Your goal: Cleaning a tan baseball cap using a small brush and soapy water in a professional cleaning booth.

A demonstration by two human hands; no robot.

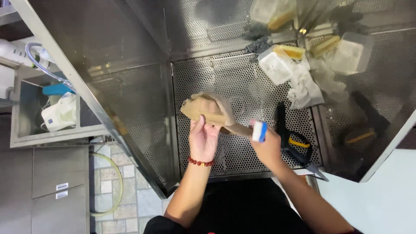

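Centre of frame: left hand point(203, 139) raised under a wooden brush block point(203, 109), fingers closed around its near edge, thumb up along the side. Block tan, flat, ribbed or bristled on the face turned to the camera — cannot tell which. Draped over its right part, a beige soft piece point(225, 108), prob. cloth or thin paper, hanging down toward the handle point(239, 128).

Right of centre: right hand point(268, 147) closed on a small white and blue object point(259, 131), held just beside the handle end; whether touching it — not clear, blurred.

Handling, as a judgement: block looks stiff and light, wood, not fragile; wet surface possible in this place, so maybe a bit slippery. Best hold at the edges of the block, w/ thumb and fingers on opposite sides, or at the handle; not on the soft piece, which would slide and give no support. Small white and blue object looks light and hard, easy in a pinch of the fingers.

Around: all above a perforated steel tray floor point(242, 86) inside a steel cabinet. Lower right of centre, black pliers with yellow inner grips point(292, 145), lying near the right hand. Upper right: crumpled white rag point(305, 89), white plastic containers point(277, 67), yellow sponge point(291, 51). Red bead bracelet point(200, 162) on left wrist. Left of frame: white bottle point(60, 113) in a side box, tiled floor point(125, 203) below.
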